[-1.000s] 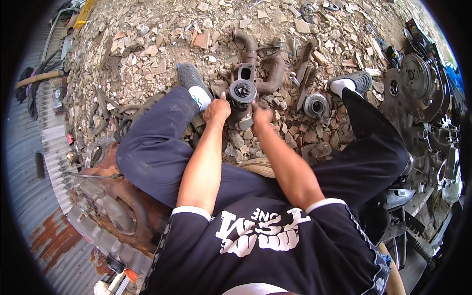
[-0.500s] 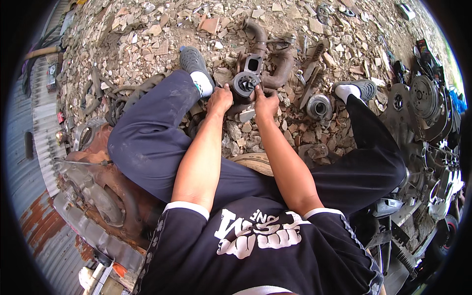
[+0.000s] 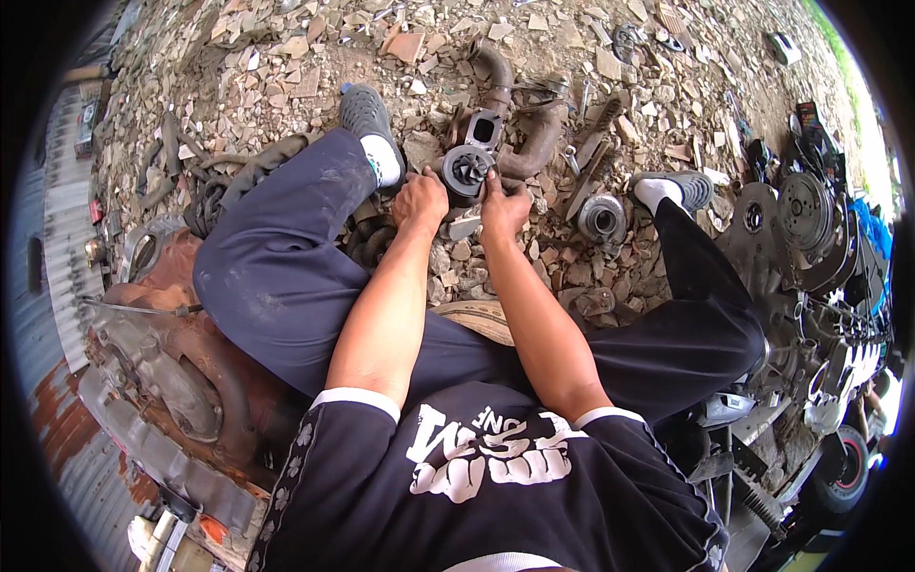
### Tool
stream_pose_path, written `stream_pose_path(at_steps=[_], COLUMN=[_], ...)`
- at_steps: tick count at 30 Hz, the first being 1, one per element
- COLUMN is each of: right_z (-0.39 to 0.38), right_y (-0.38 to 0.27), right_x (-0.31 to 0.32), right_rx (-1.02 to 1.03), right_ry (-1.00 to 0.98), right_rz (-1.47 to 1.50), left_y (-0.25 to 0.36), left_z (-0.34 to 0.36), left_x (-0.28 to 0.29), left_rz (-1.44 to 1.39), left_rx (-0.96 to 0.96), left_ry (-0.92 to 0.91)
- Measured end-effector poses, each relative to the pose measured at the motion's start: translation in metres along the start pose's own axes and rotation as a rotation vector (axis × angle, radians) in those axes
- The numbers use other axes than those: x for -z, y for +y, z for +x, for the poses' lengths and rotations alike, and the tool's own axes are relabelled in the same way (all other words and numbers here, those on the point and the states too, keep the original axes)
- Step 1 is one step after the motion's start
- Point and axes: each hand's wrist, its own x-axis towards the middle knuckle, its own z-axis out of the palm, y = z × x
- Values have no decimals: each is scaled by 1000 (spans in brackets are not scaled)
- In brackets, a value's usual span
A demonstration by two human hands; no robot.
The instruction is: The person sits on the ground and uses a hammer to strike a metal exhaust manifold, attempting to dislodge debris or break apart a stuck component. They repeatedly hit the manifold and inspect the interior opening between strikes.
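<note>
Between my feet lies a rusty turbocharger housing [image 3: 459, 198] with a round top and an exposed finned impeller wheel [image 3: 471, 168]. A squared flange [image 3: 484, 129] and curved pipes [image 3: 534, 143] extend beyond it. My left hand [image 3: 420, 200] is closed at the housing's left side, thumb pointing up at its rim. My right hand [image 3: 505, 208] grips the right side, its thumb on the rim beside the impeller; those fingers are partly hidden. A detached round metal housing [image 3: 600, 219] sits to the right, beside an elongated dark metal tool [image 3: 596, 157] and a small wrench [image 3: 570, 157].
Broken tile rubble [image 3: 315, 48] covers the ground. Rusty engine castings [image 3: 181, 372] and corrugated sheeting [image 3: 67, 286] are on my left. Piled metal plates, discs [image 3: 805, 210], a blue plastic sheet [image 3: 872, 248] and a small wheel [image 3: 837, 467] are on my right. Dark hoses [image 3: 200, 181] lie by my left leg.
My right hand, blurred and lower earlier, has come up onto the housing's rim with its thumb beside the impeller. My left hand stays at the left side. The view has shifted slightly.
</note>
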Motion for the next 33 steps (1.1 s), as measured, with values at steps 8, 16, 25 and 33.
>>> stream_pose_path(at_steps=[8, 16, 25, 33], right_z=[25, 32, 0, 45], right_y=[-4, -1, 10, -17], right_x=[-12, -8, 14, -6], right_rx=[176, 139, 82, 32], right_ry=[91, 42, -66, -38], right_rz=[-103, 21, -190, -135], left_y=[11, 15, 15, 21], left_z=[-1, -3, -3, -2], left_x=[9, 12, 17, 19], left_rz=[-5, 15, -18, 7], left_rx=[7, -30, 30, 4], left_ry=[-56, -45, -64, -87])
